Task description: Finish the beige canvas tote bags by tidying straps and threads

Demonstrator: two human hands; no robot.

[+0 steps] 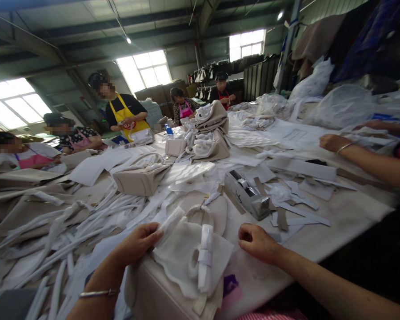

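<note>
Currently the left hand (138,242) is closed, with thumb and fingers pinched on the end of a white wrapped strip (170,223). That strip rises from a white cloth cover (183,253). The cover is draped over a cream bag (153,293) at the near table edge, directly between the two hands. A paper-wrapped strap (205,258) lies lengthwise across the cover, just right of the held strip.

The right hand (257,242) rests on the table (346,222) with its fingers curled loosely inward, holding nothing. It sits just beside the cover's right corner; whether it touches the cover cannot be told.

A tape dispenser (248,195) stands beyond the right hand, apart from it. Loose white paper strips (96,213) litter the table to the left. A beige handbag (140,180) stands farther back, with a pile of bags (211,133) beyond it. A co-worker's hand (333,142) rests on the table at far right. Other people in aprons are at the far side.
</note>
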